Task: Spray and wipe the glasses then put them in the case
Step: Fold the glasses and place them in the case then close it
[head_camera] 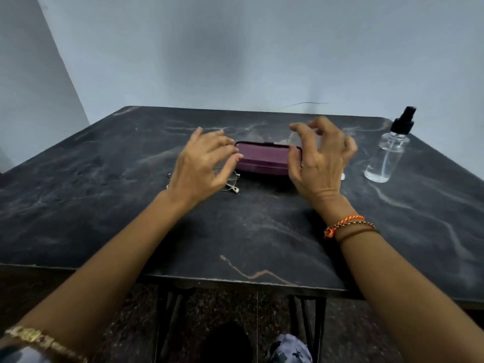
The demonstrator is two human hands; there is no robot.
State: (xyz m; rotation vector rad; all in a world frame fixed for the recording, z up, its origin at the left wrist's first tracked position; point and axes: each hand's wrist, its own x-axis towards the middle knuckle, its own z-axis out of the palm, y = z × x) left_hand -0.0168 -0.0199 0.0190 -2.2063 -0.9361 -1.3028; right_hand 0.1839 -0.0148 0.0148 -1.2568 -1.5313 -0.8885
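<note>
A purple glasses case [264, 158] lies shut in the middle of the dark marble table [235, 231]. My left hand [201, 166] hovers at the case's left end with fingers spread, holding nothing. Beneath that hand lie thin wire-rimmed glasses [231, 184], mostly hidden by it. My right hand [319, 158] hovers over the case's right end, fingers curled and apart, blurred. A pale, cloth-like thing [284, 139] shows just behind the case near the right fingers. A clear spray bottle [387, 155] with a black nozzle stands upright at the right.
The table's far edge meets a pale wall [235, 61]. Its near edge runs across the lower view, with black table legs [311, 328] and a dark floor below. Bare tabletop stretches to the left and in front of the case.
</note>
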